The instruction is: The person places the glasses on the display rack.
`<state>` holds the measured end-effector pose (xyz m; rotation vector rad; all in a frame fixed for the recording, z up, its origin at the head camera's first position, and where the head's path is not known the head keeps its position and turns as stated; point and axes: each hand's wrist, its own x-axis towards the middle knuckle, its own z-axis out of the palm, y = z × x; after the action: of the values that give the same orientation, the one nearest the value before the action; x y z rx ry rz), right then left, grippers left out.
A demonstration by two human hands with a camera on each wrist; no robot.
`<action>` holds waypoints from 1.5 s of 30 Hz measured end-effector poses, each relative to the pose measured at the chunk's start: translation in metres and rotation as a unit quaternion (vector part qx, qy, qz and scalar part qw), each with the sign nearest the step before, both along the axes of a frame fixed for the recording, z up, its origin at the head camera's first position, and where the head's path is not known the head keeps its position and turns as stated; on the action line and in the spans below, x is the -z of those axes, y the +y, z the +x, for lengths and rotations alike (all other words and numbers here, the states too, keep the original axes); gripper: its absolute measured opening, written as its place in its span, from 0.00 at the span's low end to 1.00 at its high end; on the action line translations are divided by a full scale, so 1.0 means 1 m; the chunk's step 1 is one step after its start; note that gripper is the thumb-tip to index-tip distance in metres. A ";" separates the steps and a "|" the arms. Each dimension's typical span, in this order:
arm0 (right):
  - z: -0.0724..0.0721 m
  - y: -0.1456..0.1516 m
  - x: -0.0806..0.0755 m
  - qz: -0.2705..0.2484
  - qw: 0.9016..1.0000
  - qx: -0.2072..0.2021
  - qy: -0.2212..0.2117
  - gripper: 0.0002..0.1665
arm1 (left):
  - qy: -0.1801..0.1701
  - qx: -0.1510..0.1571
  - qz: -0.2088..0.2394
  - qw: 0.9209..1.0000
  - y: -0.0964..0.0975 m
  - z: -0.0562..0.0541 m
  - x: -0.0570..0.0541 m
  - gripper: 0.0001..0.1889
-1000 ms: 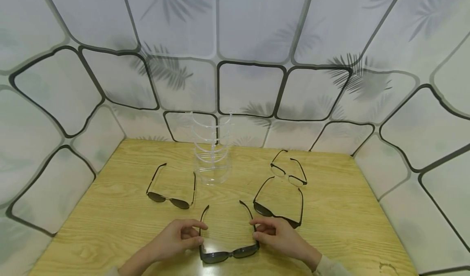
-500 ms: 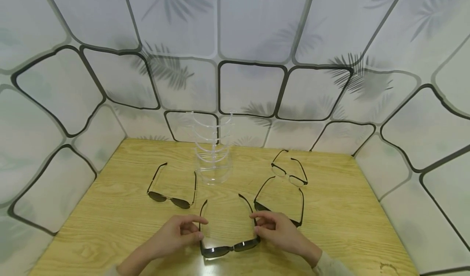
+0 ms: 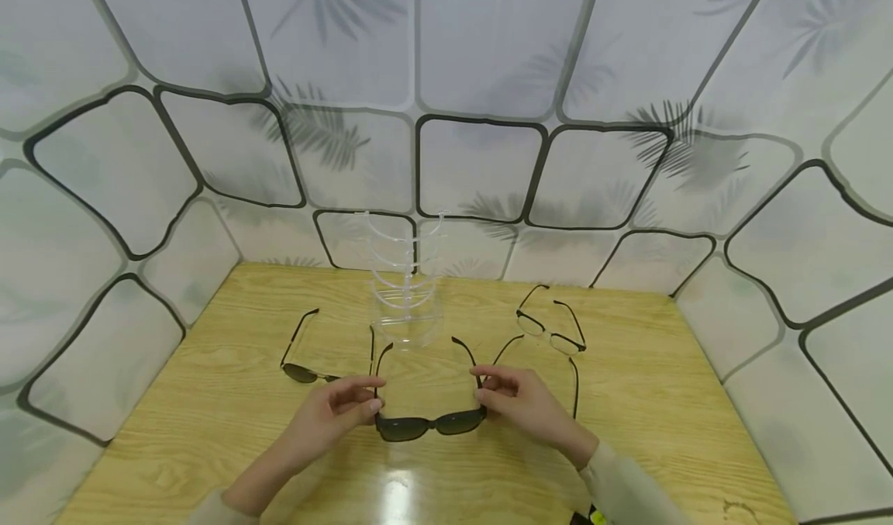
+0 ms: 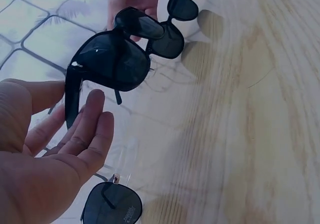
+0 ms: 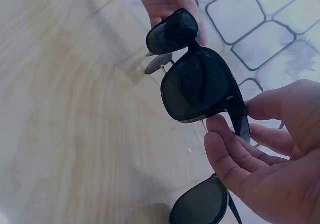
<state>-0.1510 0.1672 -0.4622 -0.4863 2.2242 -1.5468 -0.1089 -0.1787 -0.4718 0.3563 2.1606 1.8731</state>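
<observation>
Black sunglasses (image 3: 405, 430) are held in front of me, lenses toward me and arms pointing away, raised off the table. My left hand (image 3: 333, 415) pinches one arm near its hinge between thumb and fingers. The other arm is pinched by my right hand (image 3: 529, 405). Both wrist views show the thick black frame of these sunglasses (image 4: 112, 61) apart from the wood. Beyond the hands stands a clear tiered display rack (image 3: 408, 279). Thin-framed sunglasses (image 3: 298, 373) lie left, one lens mostly behind my left hand. My right hand covers the front of another black pair (image 3: 575, 389).
Half-rimmed eyeglasses (image 3: 567, 345) lie open at the back right of the wooden table (image 3: 656, 401). Patterned fabric walls (image 3: 481, 168) enclose the back and sides. A small black and yellow thing (image 3: 597, 516) shows by my right sleeve, too cut off to identify.
Both hands have lifted the black sunglasses and moved them away from me, toward the rack. The hands now cover more of the neighbouring glasses. The black and yellow thing has come into view.
</observation>
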 end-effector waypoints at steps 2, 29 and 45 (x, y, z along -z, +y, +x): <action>-0.005 -0.002 -0.002 0.000 1.000 0.004 0.003 0.29 | 0.002 -0.007 0.007 1.000 0.000 -0.002 -0.002 0.24; -0.051 -0.032 -0.013 -0.004 0.999 0.033 0.029 0.25 | 0.050 -0.090 -0.036 0.994 -0.009 -0.033 -0.008 0.20; -0.076 -0.042 -0.011 -0.018 0.997 0.065 0.038 0.26 | 0.084 -0.085 -0.090 0.989 -0.015 -0.057 -0.012 0.22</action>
<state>-0.2275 0.1247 -0.4516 -0.4250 2.3299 -1.6624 -0.1657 -0.1932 -0.4602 0.3101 2.5231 1.7701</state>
